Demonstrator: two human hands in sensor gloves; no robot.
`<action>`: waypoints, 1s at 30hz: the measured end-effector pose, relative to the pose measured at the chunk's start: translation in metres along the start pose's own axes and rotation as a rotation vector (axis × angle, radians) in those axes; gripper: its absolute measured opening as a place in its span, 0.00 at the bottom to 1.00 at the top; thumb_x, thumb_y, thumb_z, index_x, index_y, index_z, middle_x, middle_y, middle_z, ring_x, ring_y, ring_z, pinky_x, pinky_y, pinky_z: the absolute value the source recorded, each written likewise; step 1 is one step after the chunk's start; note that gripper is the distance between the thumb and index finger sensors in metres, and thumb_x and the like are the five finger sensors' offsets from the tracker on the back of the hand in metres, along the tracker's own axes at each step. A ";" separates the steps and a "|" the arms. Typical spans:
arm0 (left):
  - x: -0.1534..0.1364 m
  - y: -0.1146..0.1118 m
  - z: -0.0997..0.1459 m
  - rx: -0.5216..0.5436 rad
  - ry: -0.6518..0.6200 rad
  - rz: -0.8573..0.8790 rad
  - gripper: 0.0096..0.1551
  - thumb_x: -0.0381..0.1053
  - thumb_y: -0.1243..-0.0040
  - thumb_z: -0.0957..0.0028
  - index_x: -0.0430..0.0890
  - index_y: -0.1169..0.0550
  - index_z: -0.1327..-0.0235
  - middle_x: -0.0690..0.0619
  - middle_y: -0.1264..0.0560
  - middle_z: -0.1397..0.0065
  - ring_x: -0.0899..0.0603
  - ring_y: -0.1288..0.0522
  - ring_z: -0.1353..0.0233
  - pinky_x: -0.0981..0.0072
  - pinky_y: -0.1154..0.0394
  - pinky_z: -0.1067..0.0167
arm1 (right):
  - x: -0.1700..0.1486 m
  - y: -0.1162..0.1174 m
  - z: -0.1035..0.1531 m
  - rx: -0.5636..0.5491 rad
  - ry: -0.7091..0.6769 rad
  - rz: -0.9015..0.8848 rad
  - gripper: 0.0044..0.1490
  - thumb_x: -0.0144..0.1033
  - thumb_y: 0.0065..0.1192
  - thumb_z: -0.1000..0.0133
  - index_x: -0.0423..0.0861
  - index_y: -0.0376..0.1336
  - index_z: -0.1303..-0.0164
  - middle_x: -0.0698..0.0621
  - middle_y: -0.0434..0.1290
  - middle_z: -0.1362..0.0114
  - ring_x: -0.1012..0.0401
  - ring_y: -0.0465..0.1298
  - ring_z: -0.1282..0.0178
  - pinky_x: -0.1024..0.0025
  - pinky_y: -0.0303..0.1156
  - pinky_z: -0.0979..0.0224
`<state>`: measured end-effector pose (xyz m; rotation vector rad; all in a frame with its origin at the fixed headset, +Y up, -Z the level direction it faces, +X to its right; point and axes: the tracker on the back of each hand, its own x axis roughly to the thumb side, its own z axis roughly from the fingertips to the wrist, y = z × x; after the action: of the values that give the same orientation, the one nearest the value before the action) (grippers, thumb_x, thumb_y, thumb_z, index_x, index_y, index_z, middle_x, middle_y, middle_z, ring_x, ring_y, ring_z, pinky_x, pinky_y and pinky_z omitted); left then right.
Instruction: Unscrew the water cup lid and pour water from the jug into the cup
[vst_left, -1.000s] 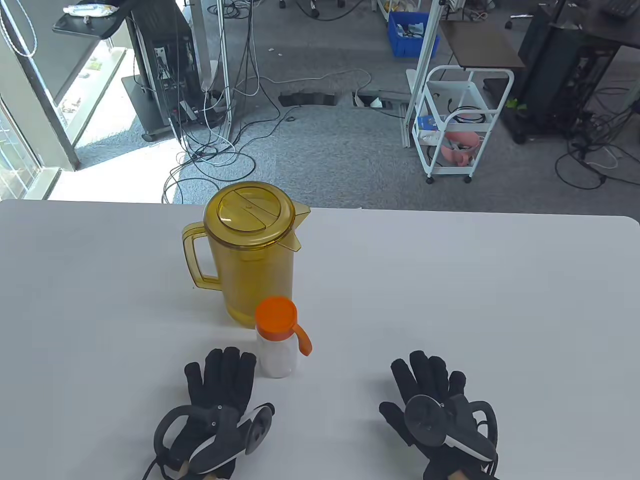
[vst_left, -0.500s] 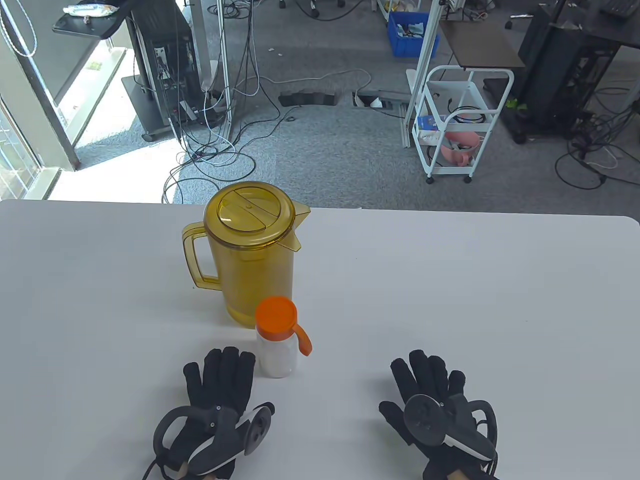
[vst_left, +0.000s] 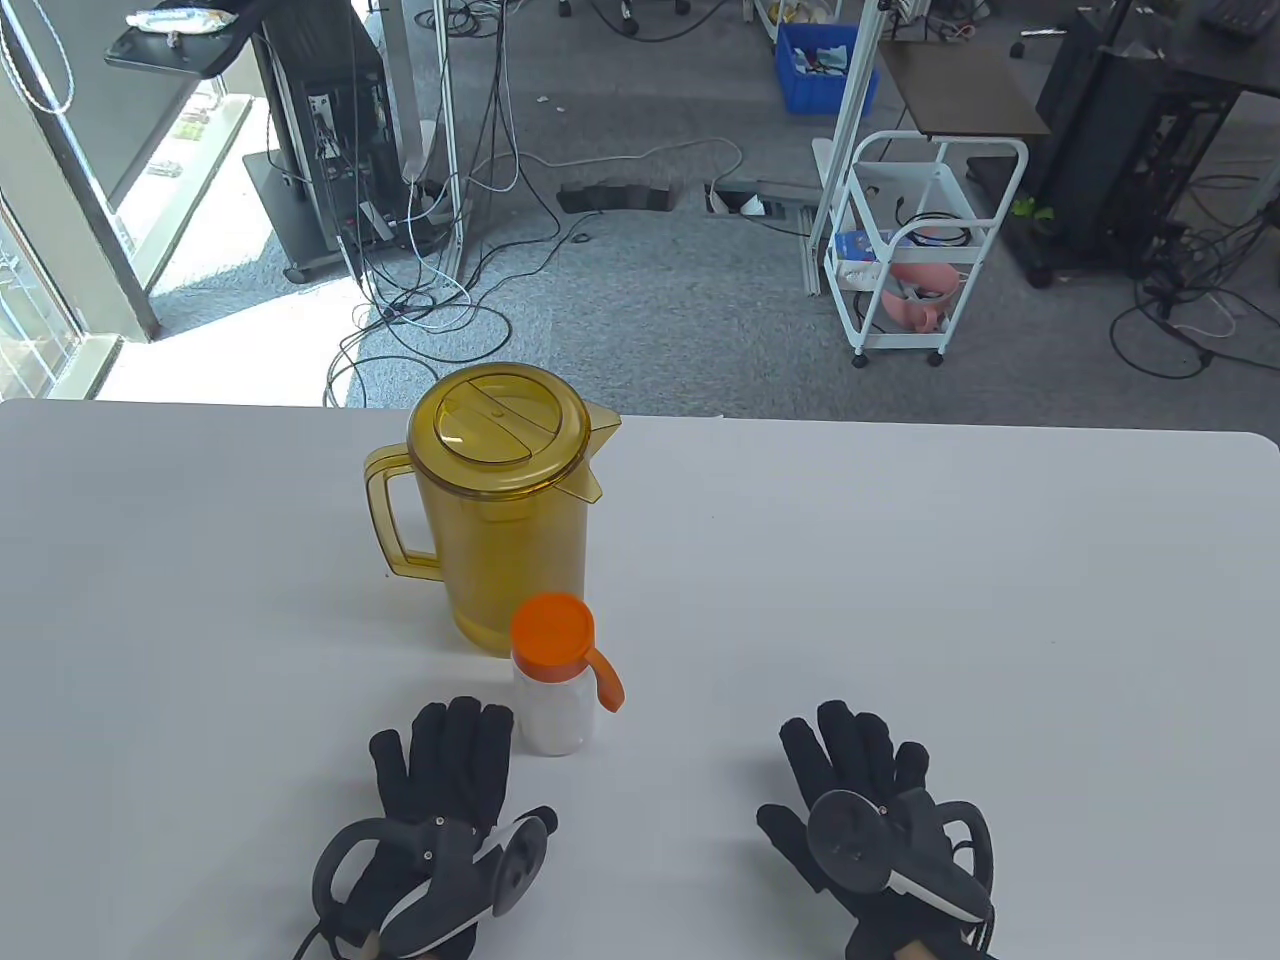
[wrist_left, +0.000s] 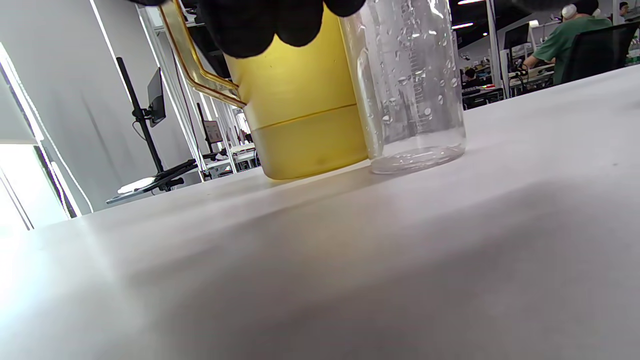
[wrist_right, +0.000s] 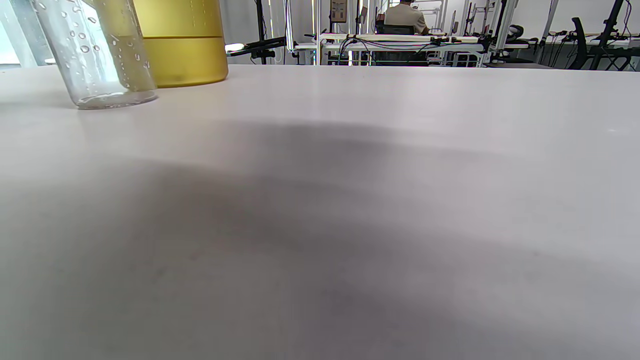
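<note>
Left hand (vst_left: 440, 770) lies palm-down on the white tabletop (vst_left: 900, 600), fingers straight and together, grip holding nothing; its fingertips (wrist_left: 270, 25) end just left of the cup's base. Right hand (vst_left: 860, 790) also lies flat, fingers straight and slightly spread, grip empty, well to the right of the cup.

Water cup (vst_left: 552, 705): clear plastic, upright, near the front edge of the tabletop between the two hands, closer to the left one. Orange lid (vst_left: 552, 630) sits on top, with an orange loop handle (vst_left: 608, 682) hanging to the right. Droplets cling to the inside wall in the left wrist view; no standing water level is discernible.

Jug (vst_left: 505, 500): amber translucent, upright, directly behind the cup and just beside it; whether they touch cannot be told. Its lid is on, handle to the left, spout to the right. The left wrist view shows a liquid line partway up the lower body.

A white wheeled cart (vst_left: 915, 250) stands on the carpet beyond the tabletop.
</note>
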<state>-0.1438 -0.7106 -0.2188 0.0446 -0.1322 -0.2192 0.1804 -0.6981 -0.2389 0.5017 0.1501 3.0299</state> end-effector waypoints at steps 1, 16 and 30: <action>0.000 0.001 -0.001 0.003 0.026 0.054 0.63 0.82 0.70 0.43 0.39 0.58 0.09 0.38 0.51 0.09 0.28 0.42 0.11 0.25 0.46 0.24 | 0.000 0.000 0.000 -0.001 -0.001 0.001 0.51 0.60 0.41 0.35 0.43 0.37 0.10 0.32 0.34 0.11 0.30 0.39 0.15 0.26 0.35 0.27; 0.002 0.002 -0.053 0.040 0.246 0.559 0.74 0.81 0.54 0.46 0.30 0.64 0.15 0.33 0.53 0.11 0.28 0.42 0.12 0.31 0.42 0.23 | -0.003 -0.003 0.003 -0.014 -0.010 -0.030 0.51 0.60 0.42 0.35 0.43 0.38 0.10 0.31 0.34 0.12 0.29 0.40 0.15 0.26 0.36 0.27; 0.006 -0.020 -0.065 0.107 0.239 0.635 0.70 0.82 0.55 0.46 0.36 0.63 0.14 0.43 0.50 0.11 0.37 0.38 0.11 0.35 0.40 0.21 | -0.003 -0.002 0.002 -0.010 -0.018 -0.038 0.51 0.60 0.42 0.35 0.42 0.37 0.10 0.31 0.34 0.12 0.30 0.40 0.15 0.26 0.36 0.27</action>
<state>-0.1333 -0.7296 -0.2836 0.1320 0.0838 0.4272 0.1841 -0.6960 -0.2384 0.5192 0.1416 2.9865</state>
